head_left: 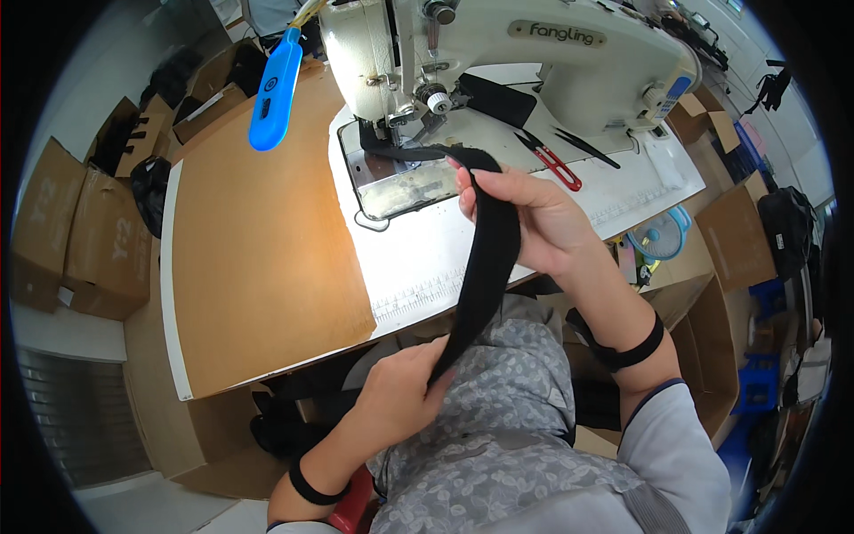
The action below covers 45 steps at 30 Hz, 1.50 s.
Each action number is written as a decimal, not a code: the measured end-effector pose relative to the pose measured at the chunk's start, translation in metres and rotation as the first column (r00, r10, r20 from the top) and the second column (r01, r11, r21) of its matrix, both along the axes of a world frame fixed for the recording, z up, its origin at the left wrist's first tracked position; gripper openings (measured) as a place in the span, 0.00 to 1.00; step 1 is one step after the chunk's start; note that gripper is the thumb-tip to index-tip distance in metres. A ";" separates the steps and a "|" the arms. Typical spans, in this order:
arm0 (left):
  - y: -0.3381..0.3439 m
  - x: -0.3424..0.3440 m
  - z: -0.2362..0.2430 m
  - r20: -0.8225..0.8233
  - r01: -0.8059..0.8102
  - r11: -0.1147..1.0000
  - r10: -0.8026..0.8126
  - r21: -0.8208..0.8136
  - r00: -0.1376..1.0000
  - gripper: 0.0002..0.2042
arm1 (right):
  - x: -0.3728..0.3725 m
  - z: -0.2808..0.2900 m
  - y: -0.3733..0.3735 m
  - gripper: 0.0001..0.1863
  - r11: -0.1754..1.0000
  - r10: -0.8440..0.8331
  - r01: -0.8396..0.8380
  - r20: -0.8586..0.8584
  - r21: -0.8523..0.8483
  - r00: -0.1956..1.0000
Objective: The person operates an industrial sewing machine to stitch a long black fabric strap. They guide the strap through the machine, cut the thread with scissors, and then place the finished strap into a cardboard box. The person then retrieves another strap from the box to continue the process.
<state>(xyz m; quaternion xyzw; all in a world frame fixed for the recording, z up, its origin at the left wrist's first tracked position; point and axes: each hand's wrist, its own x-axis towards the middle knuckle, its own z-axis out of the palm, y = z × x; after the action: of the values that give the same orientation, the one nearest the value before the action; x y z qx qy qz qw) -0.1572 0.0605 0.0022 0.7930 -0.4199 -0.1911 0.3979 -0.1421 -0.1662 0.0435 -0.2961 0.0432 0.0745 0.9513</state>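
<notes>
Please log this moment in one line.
left hand: holds long black fabric strap; right hand: holds it too; white sewing machine: strap reaches bed

Slender red-handled metal snips [559,167] lie right of a long black fabric strap [495,236], before a white metal sewing machine [491,40]

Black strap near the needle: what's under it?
A metal plate shows around the black strap there; whatever lies directly beneath the strap is covered, so I can't tell.
</notes>
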 end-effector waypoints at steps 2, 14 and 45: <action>0.024 0.004 0.005 -0.181 -0.005 0.980 0.042 0.199 0.983 0.13 | -0.003 -0.002 0.012 0.10 0.999 0.006 -0.006 -0.011 -0.035 1.000; 0.097 -0.003 0.052 0.422 -0.292 0.948 0.215 0.127 0.881 0.21 | -0.013 -0.009 0.007 0.12 0.911 0.005 -0.026 0.050 0.412 0.999; 0.012 0.050 0.046 0.169 0.105 0.837 -0.228 0.537 0.959 0.05 | -0.080 -0.084 0.090 0.14 0.960 0.138 -0.204 -0.310 -0.194 0.941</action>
<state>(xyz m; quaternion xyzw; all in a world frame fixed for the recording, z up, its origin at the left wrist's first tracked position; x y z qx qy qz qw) -0.1073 0.0726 0.0478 0.8477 -0.4623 -0.2407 0.0990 -0.2220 -0.0766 -0.0406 -0.3892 0.1658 0.1951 0.8848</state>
